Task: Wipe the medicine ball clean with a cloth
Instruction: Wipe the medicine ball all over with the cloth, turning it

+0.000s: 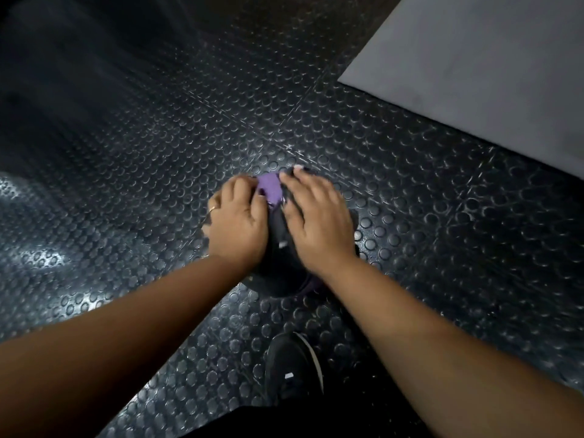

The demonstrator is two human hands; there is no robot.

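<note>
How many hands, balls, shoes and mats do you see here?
Hands: 2 (left hand, right hand)
Medicine ball: 1
Shoe: 1
Grey mat: 1
Total: 5

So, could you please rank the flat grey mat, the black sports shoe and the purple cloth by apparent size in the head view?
Flat grey mat
Black sports shoe
Purple cloth, only a patch showing
</note>
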